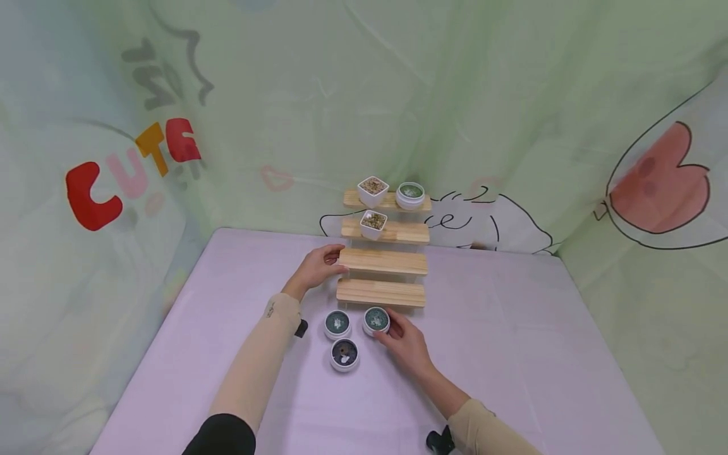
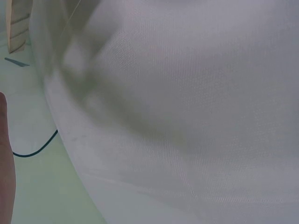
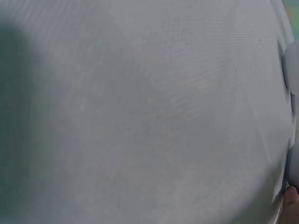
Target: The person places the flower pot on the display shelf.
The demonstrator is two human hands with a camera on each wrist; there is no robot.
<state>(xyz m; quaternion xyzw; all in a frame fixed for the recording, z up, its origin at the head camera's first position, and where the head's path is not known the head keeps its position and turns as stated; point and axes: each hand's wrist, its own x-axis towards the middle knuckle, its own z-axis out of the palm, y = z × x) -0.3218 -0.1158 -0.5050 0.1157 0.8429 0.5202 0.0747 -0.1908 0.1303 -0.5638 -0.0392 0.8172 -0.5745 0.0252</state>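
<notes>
A tiered wooden display stand (image 1: 382, 261) with several pale boards rises toward the back of the table. At the left end of its second board from the bottom, my left hand (image 1: 316, 268) grips the edge between thumb and fingers. My right hand (image 1: 407, 346) pinches a round white jar (image 1: 376, 320) with a dark green top, just in front of the lowest board. To its left are another green-topped jar (image 1: 338, 323) and a darker-topped jar (image 1: 344, 353). In the right wrist view, a fingertip (image 3: 290, 200) meets a white jar (image 3: 294, 165) at the right edge.
On the top board stand a square white pot (image 1: 373, 189) of brownish bits and a round green-topped jar (image 1: 411, 194). A second square pot (image 1: 373, 223) sits one board lower. Lilac cloth covers the table (image 1: 512, 354); a printed curtain (image 1: 318, 95) hangs close behind the stand.
</notes>
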